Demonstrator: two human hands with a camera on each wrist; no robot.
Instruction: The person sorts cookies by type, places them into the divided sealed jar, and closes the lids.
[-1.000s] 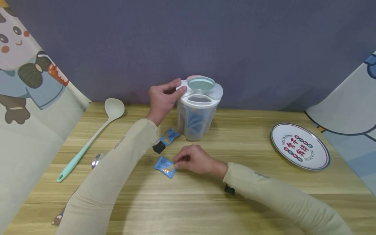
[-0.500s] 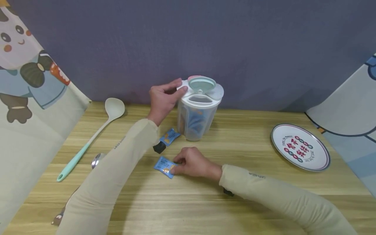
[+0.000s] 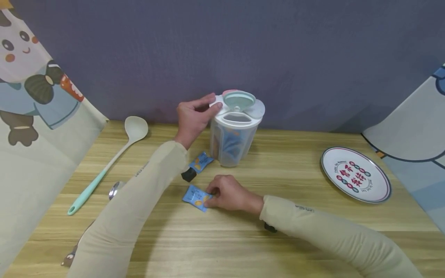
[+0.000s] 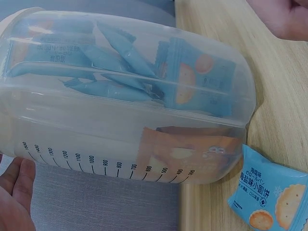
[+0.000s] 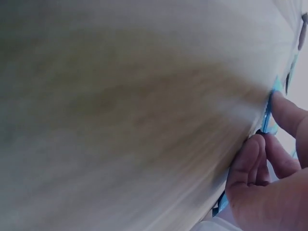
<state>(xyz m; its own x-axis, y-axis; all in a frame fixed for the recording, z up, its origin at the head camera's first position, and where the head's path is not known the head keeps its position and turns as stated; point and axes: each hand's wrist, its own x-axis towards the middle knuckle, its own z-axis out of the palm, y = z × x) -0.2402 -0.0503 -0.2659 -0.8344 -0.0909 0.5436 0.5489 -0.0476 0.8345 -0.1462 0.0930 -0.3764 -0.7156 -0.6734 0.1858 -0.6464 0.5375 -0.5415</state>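
My left hand (image 3: pixel 192 119) grips the white lid edge of a clear plastic storage canister (image 3: pixel 231 144), thumb on top. A green flap sits on that lid. Blue packets and an orange one show through the canister's wall (image 4: pixel 86 127) in the left wrist view. Down on the table, my right hand (image 3: pixel 231 193) pinches the right corner of a small blue biscuit packet (image 3: pixel 195 197) between thumb and fingers. In the right wrist view, that packet (image 5: pixel 267 113) is seen edge-on by the thumb. A second blue biscuit packet (image 3: pixel 201 162) lies beside the canister's base.
A ladle (image 3: pixel 135 129) with a mint handle lies at the left. Partly under the left sleeve is a shiny metal object (image 3: pixel 114 190). At the right is a white plate (image 3: pixel 330 160) with red lettering. A dark blue-grey wall (image 3: pixel 295 65) stands behind the table.
My right hand has shifted slightly left, and its thumb has come further over the packet's corner. The left hand keeps its hold on the canister lid.
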